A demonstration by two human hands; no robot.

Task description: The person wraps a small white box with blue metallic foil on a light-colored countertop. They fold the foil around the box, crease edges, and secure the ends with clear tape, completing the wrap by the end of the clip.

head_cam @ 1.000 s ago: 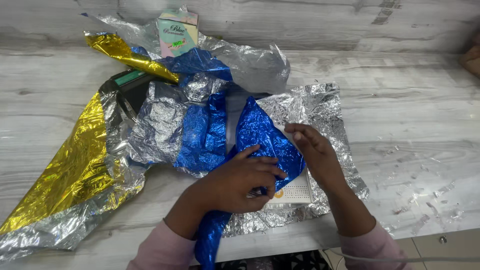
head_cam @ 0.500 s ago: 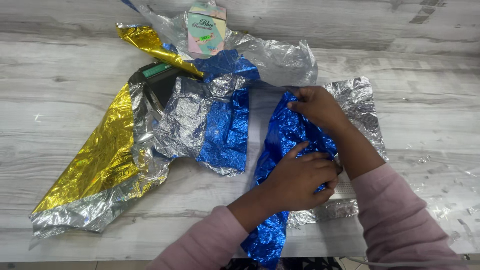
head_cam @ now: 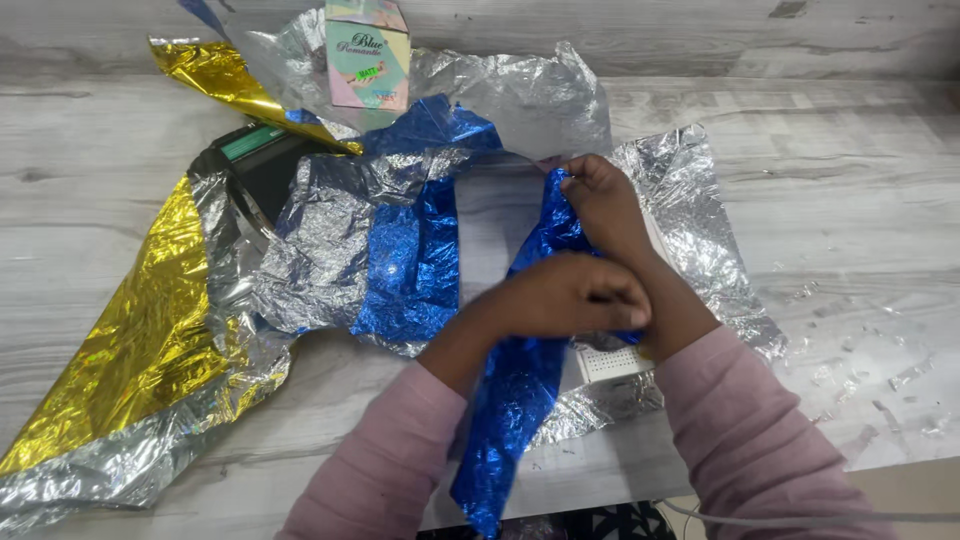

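A grey wood-grain table (head_cam: 850, 230) is littered with gold foil (head_cam: 140, 330) and silver foil (head_cam: 700, 220). Both the left hand (head_cam: 570, 295) and right hand (head_cam: 605, 205) pinch the blue foil strip (head_cam: 515, 395), which runs beneath their fingers toward the table edge.

Work surface: table (head_cam: 850, 200) with a pale grey wood-grain top, planks running left to right, darker streaks and knots along the far edge. Small shiny flecks (head_cam: 880, 385) lie scattered over the right part of the top. Near edge of the table visible at lower right, with a strip of beige floor (head_cam: 905, 490) below it; light even, no hard shadows.
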